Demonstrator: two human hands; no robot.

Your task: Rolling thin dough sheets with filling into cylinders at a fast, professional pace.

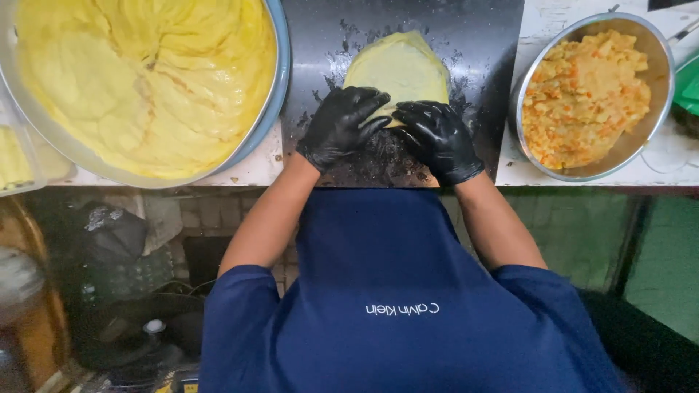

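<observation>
Both my hands, in black gloves, rest near the middle of the frame on a thin, pale yellow sheet of dough (399,69) that lies flattened on a dark, oily work slab (480,44) in the upper centre. My left hand (342,125) lies on the lower left edge of the dough, fingers spread and angled toward the right, with the fingertips (380,97) pressing onto the sheet. My right hand (438,138) lies just beside it on the lower right edge, fingers bent and pointing left, so the two hands nearly meet over the near rim of the dough. Neither hand is clamped shut; the fingers lie loosely curled on the dough, and I cannot tell whether any of them pinch its edge. The far part of the sheet stretches away from me toward the top of the frame, uncovered. In the upper left sits a large round basin (280,65) with a blue rim, filled with soft yellow dough (145,80). In the upper right stands a round metal bowl (526,87) holding a chunky orange and yellow filling (586,94), well apart from my hands. My dark blue shirt (393,291) fills the lower centre.
</observation>
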